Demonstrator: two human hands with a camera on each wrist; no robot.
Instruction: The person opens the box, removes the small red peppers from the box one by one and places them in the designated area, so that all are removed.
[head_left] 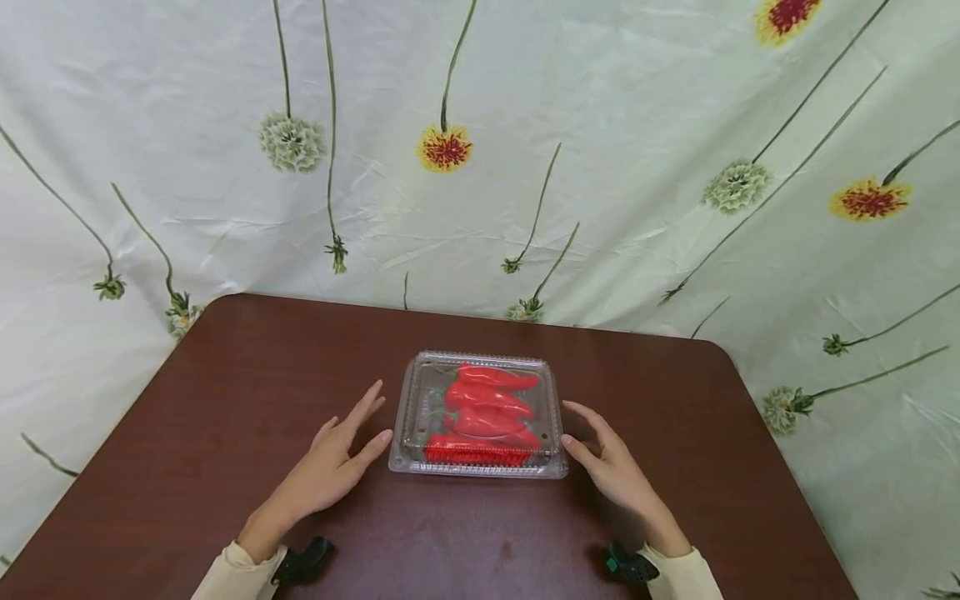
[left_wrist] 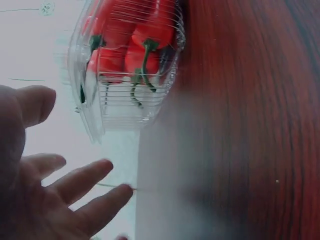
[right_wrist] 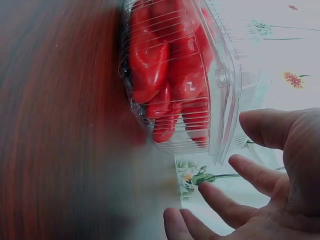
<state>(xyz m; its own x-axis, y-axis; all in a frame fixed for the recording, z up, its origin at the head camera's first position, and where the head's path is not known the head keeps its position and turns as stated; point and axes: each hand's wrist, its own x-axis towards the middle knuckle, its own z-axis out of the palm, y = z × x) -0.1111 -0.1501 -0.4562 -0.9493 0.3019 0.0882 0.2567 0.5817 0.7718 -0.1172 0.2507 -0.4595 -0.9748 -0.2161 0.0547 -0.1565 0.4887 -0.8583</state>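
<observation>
- My left hand (head_left: 326,471), fingers spread, thumb tip just beside the box; cut off by the frame edge in its wrist view.
- My right hand (head_left: 617,471), likewise spread, at the box's other side; partly cut off in its wrist view.
- Clear plastic box (head_left: 480,472), lid on, upright on the bench between my hands; upper part out of frame in both wrist views.
- Red peppers (head_left: 491,400), inside, overlapping, count hard to make out; the ribbed wall and lid stand between them and my hands.
- Dark devices (head_left: 303,560), one per wrist, details unclear.
- Cream sleeves (head_left: 238,575), cut off below.
- Brown bench (head_left: 172,450), near edge out of frame.
- Flowered cloth (head_left: 600,92), behind, lower part hidden by the bench.
</observation>
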